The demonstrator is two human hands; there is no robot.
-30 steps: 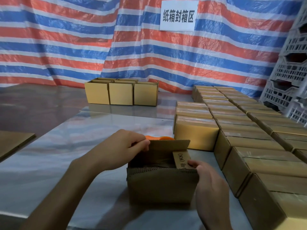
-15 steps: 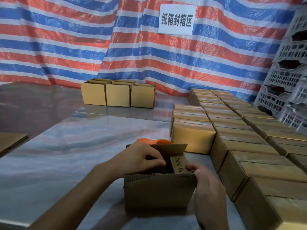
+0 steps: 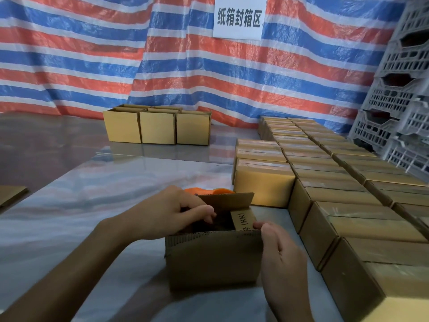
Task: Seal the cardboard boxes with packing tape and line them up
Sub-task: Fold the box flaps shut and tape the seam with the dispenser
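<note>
An open brown cardboard box stands on the shiny table in front of me, its near and far flaps upright. My left hand reaches over the box's left side, its fingers curled down onto the left inner flap. My right hand holds the box's right end, thumb and fingertips pinching the printed right flap, which leans inward. An orange tape dispenser lies just behind the box, mostly hidden by the far flap.
Rows of sealed boxes fill the table to the right, up to the box's right side. Three open boxes stand in a row at the back. Flat cardboard lies at the left edge. Grey crates are stacked far right.
My left hand moved from the far flap's left corner down into the box's left side, pressing the inner flap. The right hand stays on the printed flap. The view shifted slightly.
</note>
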